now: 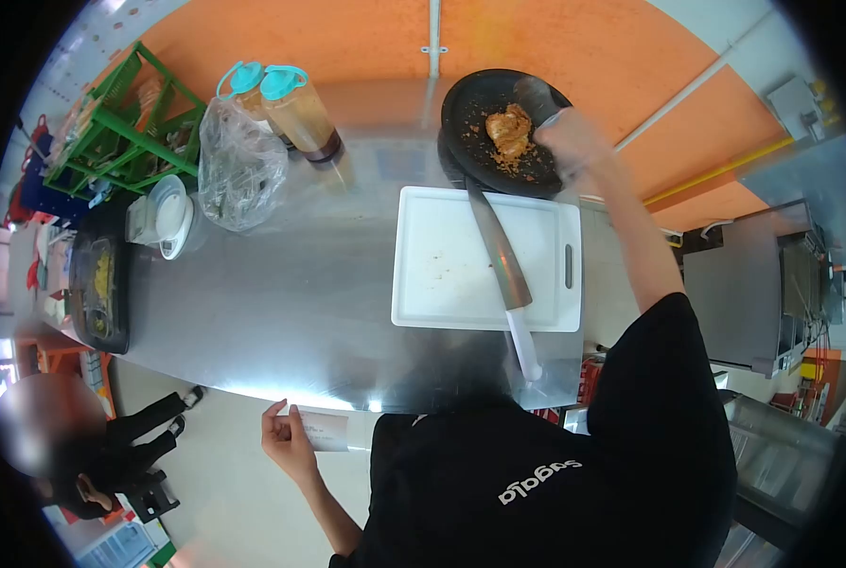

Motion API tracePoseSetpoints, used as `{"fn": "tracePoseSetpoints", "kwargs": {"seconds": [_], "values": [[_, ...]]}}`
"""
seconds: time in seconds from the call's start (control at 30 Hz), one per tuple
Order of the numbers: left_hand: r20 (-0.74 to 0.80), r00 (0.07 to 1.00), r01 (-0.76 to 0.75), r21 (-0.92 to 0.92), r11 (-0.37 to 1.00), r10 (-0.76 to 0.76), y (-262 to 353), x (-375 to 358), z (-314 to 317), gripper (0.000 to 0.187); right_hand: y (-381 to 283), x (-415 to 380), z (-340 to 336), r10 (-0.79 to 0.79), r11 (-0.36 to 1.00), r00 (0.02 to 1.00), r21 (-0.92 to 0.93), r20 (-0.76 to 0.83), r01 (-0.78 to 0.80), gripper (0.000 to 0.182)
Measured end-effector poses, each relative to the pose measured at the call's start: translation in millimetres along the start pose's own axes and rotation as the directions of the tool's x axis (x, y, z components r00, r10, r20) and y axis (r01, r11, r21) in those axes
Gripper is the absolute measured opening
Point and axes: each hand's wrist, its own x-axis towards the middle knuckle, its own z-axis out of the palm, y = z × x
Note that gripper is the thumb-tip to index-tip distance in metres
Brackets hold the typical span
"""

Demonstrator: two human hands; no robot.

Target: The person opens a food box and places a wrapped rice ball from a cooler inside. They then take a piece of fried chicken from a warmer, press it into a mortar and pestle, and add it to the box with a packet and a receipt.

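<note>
My right hand [570,142] reaches over the black pan [466,142] at the back of the table, its fingers smeared by motion. Right beside the fingers, a browned piece of food [509,130] sits in the pan among loose crumbs. A dark, blurred shape [537,99] shows next to the hand, and I cannot tell whether the hand grips it. My left hand [290,445] hangs low in front of the table, fingers apart. A white printed paper [326,432] appears directly beside its thumb.
A knife [503,260] lies across the white cutting board [442,256], handle over the front edge. Further left stand two bottles with turquoise lids [300,114], a plastic bag [241,170], a small white scale [177,237], a green rack [125,133] and a black tray [101,293]. Another person [73,445] is at lower left.
</note>
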Motion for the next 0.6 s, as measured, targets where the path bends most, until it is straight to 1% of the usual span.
{"fn": "tracePoseSetpoints", "kwargs": {"seconds": [0.03,0.07,0.1,0.13,0.17,0.2,0.23,0.27,0.3,0.33,0.37,0.4,0.43,0.5,0.57,0.6], "values": [[-0.022,1.0,-0.003,-0.011,1.0,0.003,-1,0,2,0.017,1,9,16,0.019,1.0,1.0,0.0,-0.007,-0.019,0.02],[0.015,1.0,-0.011,-0.093,0.996,0.013,19,7,22,0.016,0,23,27,0.123,0.942,0.97,-0.332,0.208,-0.048,0.02],[0.089,0.995,-0.046,-0.068,0.997,0.052,45,10,39,0.014,8,28,24,0.286,0.791,0.882,-0.612,0.374,0.003,0.021],[0.142,0.986,-0.08,-0.059,0.995,0.088,60,5,47,0.014,20,20,12,0.31,0.788,0.88,-0.616,0.359,-0.026,0.021],[0.16,0.978,-0.122,-0.065,0.99,0.131,69,8,55,0.014,21,30,-2,0.361,0.827,0.846,-0.554,0.392,-0.097,0.022],[0.139,0.979,-0.14,-0.069,0.988,0.148,65,11,52,0.014,14,39,-7,0.392,0.864,0.808,-0.478,0.441,-0.158,0.024],[0.135,0.984,-0.105,-0.059,0.993,0.112,53,7,41,0.013,9,32,-8,0.274,0.869,0.857,-0.494,0.437,-0.026,0.024],[0.13,0.989,-0.06,-0.053,0.997,0.067,39,0,33,0.013,11,18,-10,0.152,0.85,0.886,-0.515,0.438,0.109,0.025],[0.11,0.992,-0.051,-0.048,0.998,0.056,24,-6,22,0.013,5,-3,-16,0.123,0.825,0.906,-0.549,0.405,0.133,0.026],[0.077,0.997,-0.013,-0.031,0.999,0.015,5,-11,11,0.013,4,-21,-21,0.09,0.798,0.927,-0.584,0.363,0.151,0.027],[0.05,0.998,0.026,-0.012,1.0,-0.025,-7,-13,1,0.012,19,-27,-16,0.13,0.821,0.935,-0.564,0.33,0.085,0.03],[0.04,0.999,0.029,-0.011,1.0,-0.028,-11,-15,-5,0.012,32,-31,-11,0.174,0.839,0.938,-0.543,0.299,0.017,0.033],[0.028,0.998,0.049,-0.009,0.999,-0.049,-14,-19,-9,0.012,36,-39,-10,0.166,0.839,0.938,-0.544,0.305,0.028,0.033],[0.002,0.997,0.078,-0.006,0.997,-0.078,-14,-22,-8,0.012,36,-52,-6,0.188,0.887,0.969,-0.451,0.16,-0.097,0.039],[0.039,0.998,0.044,-0.113,0.993,-0.04,-11,-20,0,0.013,-10,-70,-28,0.192,0.885,0.964,-0.457,0.185,-0.089,0.038],[0.044,0.998,0.05,-0.13,0.99,-0.045,-6,-19,7,0.013,-28,-73,-34,0.205,0.88,0.958,-0.466,0.198,-0.092,0.038]]}}
